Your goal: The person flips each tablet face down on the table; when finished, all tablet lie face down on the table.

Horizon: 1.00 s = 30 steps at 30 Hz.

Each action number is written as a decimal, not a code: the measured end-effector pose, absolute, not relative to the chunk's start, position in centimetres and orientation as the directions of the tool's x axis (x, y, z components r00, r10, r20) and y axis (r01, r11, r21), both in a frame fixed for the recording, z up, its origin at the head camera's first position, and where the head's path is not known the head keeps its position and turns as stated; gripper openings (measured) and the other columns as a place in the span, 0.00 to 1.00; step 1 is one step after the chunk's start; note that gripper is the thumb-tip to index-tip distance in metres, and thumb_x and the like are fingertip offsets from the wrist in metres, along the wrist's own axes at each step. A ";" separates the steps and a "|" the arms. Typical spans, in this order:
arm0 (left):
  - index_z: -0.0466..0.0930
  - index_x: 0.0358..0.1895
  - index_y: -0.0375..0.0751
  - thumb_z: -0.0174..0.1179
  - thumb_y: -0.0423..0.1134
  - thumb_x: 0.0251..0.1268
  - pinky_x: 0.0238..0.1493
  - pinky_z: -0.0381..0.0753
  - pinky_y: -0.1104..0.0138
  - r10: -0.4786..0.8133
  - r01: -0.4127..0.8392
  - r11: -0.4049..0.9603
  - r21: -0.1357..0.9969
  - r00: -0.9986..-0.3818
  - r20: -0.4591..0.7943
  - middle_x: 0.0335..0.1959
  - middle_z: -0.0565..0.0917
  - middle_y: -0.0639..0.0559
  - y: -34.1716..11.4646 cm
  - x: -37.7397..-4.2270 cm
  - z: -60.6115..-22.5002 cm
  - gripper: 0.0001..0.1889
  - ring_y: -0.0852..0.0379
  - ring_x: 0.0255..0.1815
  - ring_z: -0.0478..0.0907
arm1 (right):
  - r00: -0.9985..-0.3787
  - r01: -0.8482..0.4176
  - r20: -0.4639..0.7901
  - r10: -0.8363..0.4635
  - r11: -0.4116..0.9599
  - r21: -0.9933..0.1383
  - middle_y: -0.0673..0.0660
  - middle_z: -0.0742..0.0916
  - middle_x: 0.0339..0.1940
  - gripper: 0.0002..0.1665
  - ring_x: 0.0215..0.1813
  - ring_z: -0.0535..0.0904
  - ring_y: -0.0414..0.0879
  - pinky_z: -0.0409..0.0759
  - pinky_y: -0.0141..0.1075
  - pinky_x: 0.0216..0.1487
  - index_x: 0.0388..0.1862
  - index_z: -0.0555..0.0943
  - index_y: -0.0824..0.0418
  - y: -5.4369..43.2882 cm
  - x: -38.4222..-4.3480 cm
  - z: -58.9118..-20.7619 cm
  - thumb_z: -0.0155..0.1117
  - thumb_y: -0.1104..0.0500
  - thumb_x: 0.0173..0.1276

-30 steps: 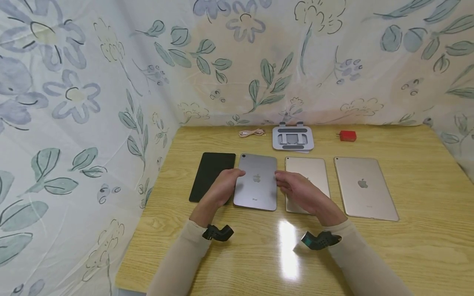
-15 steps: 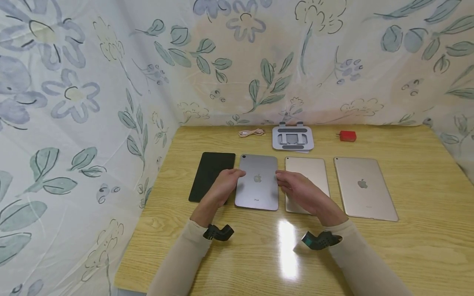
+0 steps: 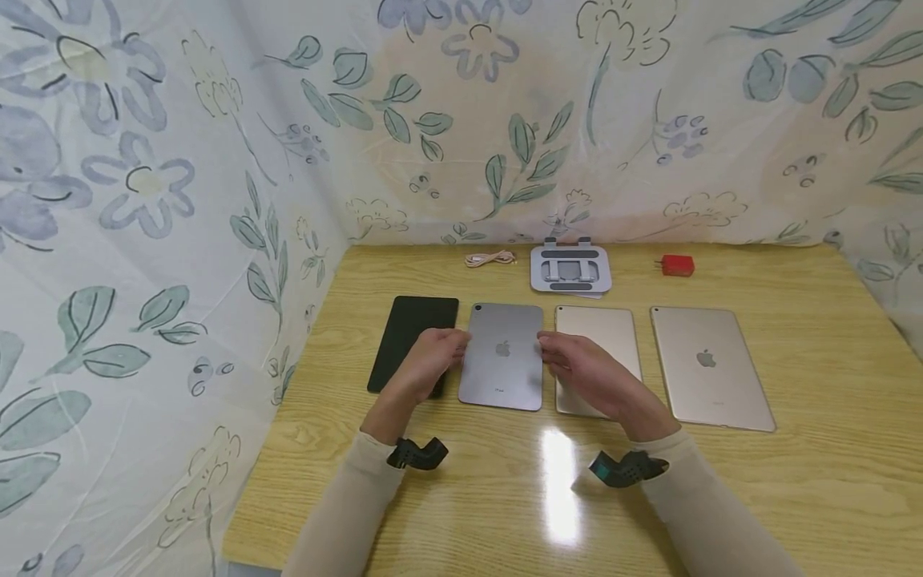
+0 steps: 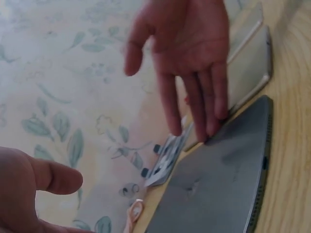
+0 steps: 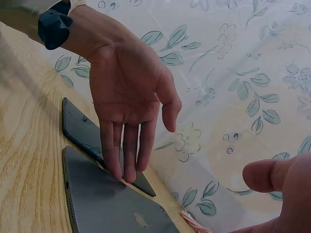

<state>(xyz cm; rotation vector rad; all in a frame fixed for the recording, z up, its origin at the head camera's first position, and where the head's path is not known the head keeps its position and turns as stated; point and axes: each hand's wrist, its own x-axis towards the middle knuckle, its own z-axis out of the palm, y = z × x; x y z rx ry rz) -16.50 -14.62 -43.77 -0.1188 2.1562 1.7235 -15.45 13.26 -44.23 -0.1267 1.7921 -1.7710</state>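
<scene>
A grey tablet point(image 3: 501, 375) lies back up on the wooden table, its logo facing me. At its left edge is my left hand point(image 3: 429, 361), fingers straight, fingertips right by the edge, over part of a black tablet point(image 3: 405, 332). My right hand point(image 3: 587, 367) stands at the opposite edge and covers part of a gold tablet point(image 3: 613, 327). In the left wrist view the right hand point(image 4: 192, 53) shows its palm, with straight fingers reaching the grey tablet's point(image 4: 218, 165) edge. The right wrist view shows the left hand's point(image 5: 129, 87) fingers extended, thumb apart.
To the right lies a larger gold tablet point(image 3: 710, 389). Along the back of the table point(image 3: 815, 320) are a coiled pink cable point(image 3: 490, 259), a folded white-and-grey stand point(image 3: 570, 254) and a red charger plug point(image 3: 678, 265). Flowered cloth point(image 3: 461, 160) hangs behind and at the left.
The grey tablet has shifted slightly to the right. My left thumb has come off its surface, and the left hand has drawn a little leftward. The right hand has barely moved.
</scene>
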 end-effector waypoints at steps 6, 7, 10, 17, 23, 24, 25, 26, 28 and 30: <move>0.57 0.85 0.24 0.50 0.41 0.90 0.83 0.72 0.48 0.258 -0.323 0.159 0.933 -0.899 -0.355 0.84 0.65 0.30 -17.9 -16.6 -43.0 0.33 0.35 0.85 0.66 | -0.841 0.275 -0.317 -0.438 0.157 -0.948 0.70 0.51 0.93 0.41 0.93 0.44 0.65 0.48 0.59 0.92 0.87 0.53 0.78 12.6 -15.1 -43.9 0.46 0.50 0.91; 0.56 0.85 0.24 0.50 0.41 0.91 0.83 0.73 0.49 0.266 -0.334 0.148 0.931 -0.893 -0.363 0.84 0.66 0.30 -18.6 -16.6 -42.9 0.32 0.35 0.85 0.67 | -0.848 0.268 -0.312 -0.428 0.160 -0.950 0.70 0.52 0.93 0.41 0.93 0.44 0.65 0.48 0.58 0.92 0.87 0.55 0.78 12.5 -15.1 -43.8 0.47 0.50 0.91; 0.56 0.85 0.25 0.50 0.40 0.91 0.82 0.74 0.50 0.283 -0.361 0.114 0.926 -0.881 -0.378 0.84 0.67 0.29 -20.8 -16.9 -42.7 0.32 0.36 0.85 0.67 | -0.871 0.266 -0.305 -0.385 0.153 -0.952 0.68 0.56 0.92 0.41 0.93 0.45 0.62 0.47 0.58 0.92 0.86 0.58 0.77 12.0 -15.3 -43.8 0.50 0.50 0.90; 0.54 0.86 0.24 0.49 0.38 0.90 0.82 0.73 0.52 0.298 -0.412 0.052 0.910 -0.863 -0.408 0.85 0.64 0.28 -26.8 -17.5 -42.5 0.32 0.34 0.86 0.64 | -0.845 0.294 -0.261 -0.467 0.003 -0.956 0.70 0.56 0.92 0.40 0.92 0.51 0.64 0.51 0.55 0.92 0.87 0.55 0.76 10.7 -16.0 -43.7 0.48 0.52 0.91; 0.52 0.86 0.24 0.47 0.38 0.92 0.83 0.70 0.50 0.300 -0.483 0.009 0.875 -0.834 -0.463 0.86 0.61 0.27 -30.9 -18.4 -42.7 0.32 0.33 0.88 0.60 | -0.805 0.421 -0.285 -0.520 -0.163 -0.892 0.72 0.64 0.88 0.38 0.89 0.62 0.65 0.62 0.53 0.89 0.87 0.57 0.75 8.1 -17.3 -43.5 0.53 0.55 0.89; 0.51 0.86 0.24 0.46 0.38 0.92 0.83 0.69 0.49 0.300 -0.489 0.012 0.872 -0.830 -0.470 0.86 0.60 0.27 -31.4 -18.6 -42.7 0.32 0.33 0.88 0.60 | -0.801 0.437 -0.291 -0.523 -0.179 -0.882 0.73 0.65 0.87 0.38 0.88 0.63 0.65 0.63 0.53 0.89 0.86 0.58 0.75 7.5 -17.5 -43.6 0.53 0.56 0.89; 0.51 0.86 0.24 0.46 0.38 0.92 0.83 0.69 0.49 0.298 -0.495 0.011 0.869 -0.828 -0.476 0.86 0.60 0.27 -31.8 -18.7 -42.7 0.31 0.33 0.88 0.60 | -0.798 0.453 -0.298 -0.525 -0.196 -0.870 0.74 0.66 0.87 0.37 0.88 0.64 0.65 0.64 0.53 0.89 0.85 0.59 0.76 7.0 -17.7 -43.7 0.54 0.57 0.88; 0.51 0.86 0.24 0.46 0.38 0.92 0.83 0.70 0.49 0.296 -0.500 0.013 0.866 -0.825 -0.481 0.86 0.60 0.27 -32.2 -18.8 -42.7 0.31 0.33 0.88 0.60 | -0.792 0.468 -0.304 -0.530 -0.208 -0.859 0.75 0.67 0.86 0.37 0.87 0.65 0.65 0.65 0.53 0.88 0.85 0.60 0.77 6.5 -18.0 -43.8 0.54 0.57 0.88; 0.51 0.86 0.23 0.45 0.38 0.93 0.82 0.70 0.49 0.291 -0.504 0.021 0.864 -0.823 -0.487 0.86 0.60 0.27 -32.8 -19.0 -42.8 0.31 0.32 0.87 0.60 | -0.780 0.495 -0.316 -0.541 -0.224 -0.839 0.76 0.67 0.85 0.37 0.87 0.64 0.66 0.65 0.53 0.88 0.84 0.59 0.78 5.5 -18.4 -44.0 0.54 0.58 0.88; 0.51 0.86 0.23 0.44 0.38 0.93 0.82 0.70 0.49 0.292 -0.500 0.042 0.865 -0.822 -0.489 0.86 0.60 0.26 -33.2 -19.2 -42.7 0.31 0.32 0.87 0.61 | -0.767 0.520 -0.329 -0.550 -0.234 -0.821 0.76 0.68 0.85 0.37 0.87 0.64 0.66 0.64 0.52 0.89 0.84 0.59 0.78 4.6 -18.8 -44.3 0.53 0.58 0.88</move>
